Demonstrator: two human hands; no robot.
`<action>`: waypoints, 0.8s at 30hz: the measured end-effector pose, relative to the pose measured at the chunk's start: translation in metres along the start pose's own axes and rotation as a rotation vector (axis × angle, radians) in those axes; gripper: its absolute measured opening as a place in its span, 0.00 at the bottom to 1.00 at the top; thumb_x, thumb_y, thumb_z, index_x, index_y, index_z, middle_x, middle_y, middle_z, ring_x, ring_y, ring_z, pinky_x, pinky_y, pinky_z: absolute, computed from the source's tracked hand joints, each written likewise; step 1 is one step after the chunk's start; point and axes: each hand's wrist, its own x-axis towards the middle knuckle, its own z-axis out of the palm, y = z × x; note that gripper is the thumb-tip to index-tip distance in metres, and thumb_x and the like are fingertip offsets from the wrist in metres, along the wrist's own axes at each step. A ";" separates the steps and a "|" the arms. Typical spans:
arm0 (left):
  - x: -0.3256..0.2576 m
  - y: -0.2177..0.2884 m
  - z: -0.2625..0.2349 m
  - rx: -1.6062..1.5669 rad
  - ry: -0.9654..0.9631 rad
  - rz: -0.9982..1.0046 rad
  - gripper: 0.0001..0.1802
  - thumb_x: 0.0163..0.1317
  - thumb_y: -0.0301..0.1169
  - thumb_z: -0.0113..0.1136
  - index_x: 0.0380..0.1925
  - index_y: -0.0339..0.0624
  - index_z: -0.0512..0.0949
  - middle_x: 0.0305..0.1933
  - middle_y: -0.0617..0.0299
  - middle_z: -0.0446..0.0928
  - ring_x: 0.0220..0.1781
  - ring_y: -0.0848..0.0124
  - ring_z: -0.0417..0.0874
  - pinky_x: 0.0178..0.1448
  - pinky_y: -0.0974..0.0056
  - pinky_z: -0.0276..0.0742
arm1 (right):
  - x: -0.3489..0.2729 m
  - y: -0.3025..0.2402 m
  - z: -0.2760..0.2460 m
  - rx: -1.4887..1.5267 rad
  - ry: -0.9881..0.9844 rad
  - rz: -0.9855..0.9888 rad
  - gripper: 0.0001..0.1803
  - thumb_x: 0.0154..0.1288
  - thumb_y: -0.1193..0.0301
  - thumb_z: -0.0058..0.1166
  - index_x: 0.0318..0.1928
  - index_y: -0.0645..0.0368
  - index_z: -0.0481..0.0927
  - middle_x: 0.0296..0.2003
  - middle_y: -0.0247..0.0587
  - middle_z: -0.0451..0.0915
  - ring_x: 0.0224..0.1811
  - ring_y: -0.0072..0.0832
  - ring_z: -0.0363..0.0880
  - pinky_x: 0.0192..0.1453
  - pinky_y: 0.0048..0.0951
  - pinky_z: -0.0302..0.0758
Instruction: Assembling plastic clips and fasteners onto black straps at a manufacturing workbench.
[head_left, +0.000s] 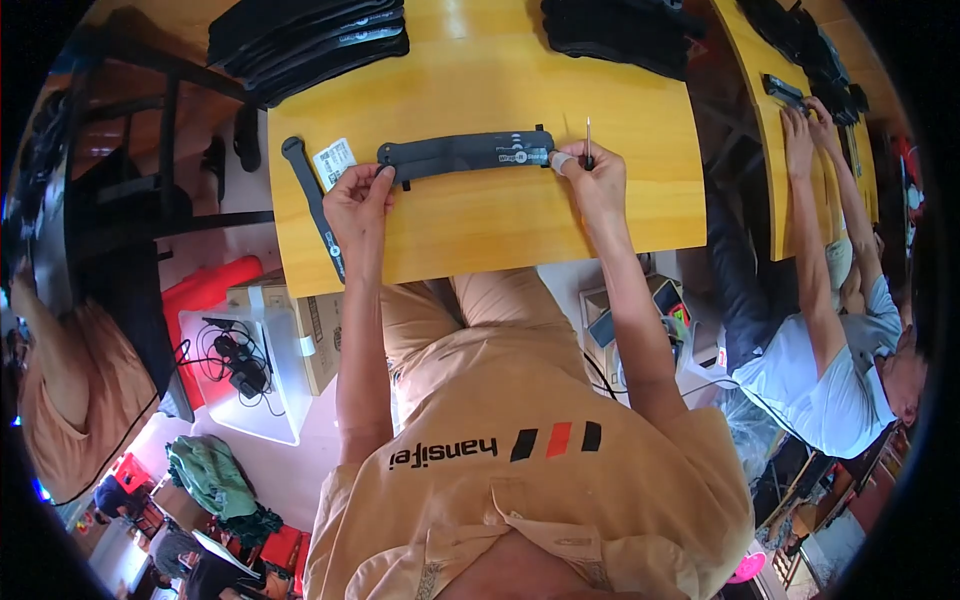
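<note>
A small bundle of flat black straps point(455, 155) lies level across the yellow table, printed near its right end. My left hand point(362, 200) is closed in a pinch on the bundle's left end, thumb on top. At the other end my right hand point(595, 185) is closed on the straps; a white wrap covers one of its fingers. A thin pointed tool with a dark handle point(589, 145) sticks up from that same hand; its grip is partly hidden. Beside my left hand a single black strap point(308, 195) lies slanted, next to a white printed label sheet point(334, 160).
Folded black stacks stand at the far left point(320, 45) and far right point(620, 35) of the table point(480, 230). Left below is a clear bin point(270, 390) with black cables, beside a cardboard box point(318, 330). A co-worker point(820, 370) works at the right-hand table.
</note>
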 end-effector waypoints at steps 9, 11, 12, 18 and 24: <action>0.007 -0.001 0.003 0.126 0.032 -0.014 0.05 0.51 0.23 0.62 0.27 0.33 0.77 0.19 0.66 0.73 0.16 0.83 0.68 0.17 0.78 0.62 | 0.003 0.000 0.002 -0.093 0.019 0.009 0.02 0.50 0.79 0.57 0.23 0.64 0.78 0.17 0.26 0.70 0.20 0.12 0.62 0.24 0.16 0.58; 0.008 -0.002 0.003 0.162 0.036 0.009 0.05 0.51 0.23 0.62 0.27 0.33 0.76 0.20 0.66 0.73 0.16 0.83 0.68 0.17 0.78 0.63 | 0.004 0.002 0.001 -0.098 0.037 -0.024 0.05 0.48 0.76 0.58 0.22 0.65 0.78 0.14 0.28 0.71 0.17 0.14 0.64 0.21 0.19 0.61; 0.009 -0.004 0.003 0.162 0.035 0.008 0.05 0.51 0.23 0.62 0.27 0.33 0.76 0.20 0.66 0.73 0.16 0.83 0.68 0.17 0.78 0.63 | 0.004 0.003 0.002 -0.098 0.038 -0.022 0.05 0.48 0.76 0.58 0.22 0.65 0.78 0.14 0.28 0.71 0.17 0.14 0.64 0.21 0.19 0.61; 0.008 -0.003 0.002 0.135 0.034 0.005 0.06 0.50 0.23 0.62 0.28 0.32 0.77 0.20 0.65 0.74 0.16 0.83 0.68 0.18 0.78 0.64 | 0.003 0.001 0.004 -0.120 0.037 -0.049 0.05 0.47 0.76 0.58 0.21 0.65 0.78 0.14 0.28 0.70 0.17 0.14 0.63 0.21 0.18 0.61; 0.009 -0.002 0.004 0.186 0.062 0.009 0.07 0.50 0.24 0.63 0.28 0.32 0.77 0.20 0.64 0.74 0.16 0.82 0.69 0.18 0.77 0.64 | 0.004 0.003 0.004 -0.112 0.045 -0.065 0.05 0.48 0.77 0.58 0.21 0.64 0.78 0.13 0.28 0.70 0.16 0.13 0.63 0.21 0.18 0.61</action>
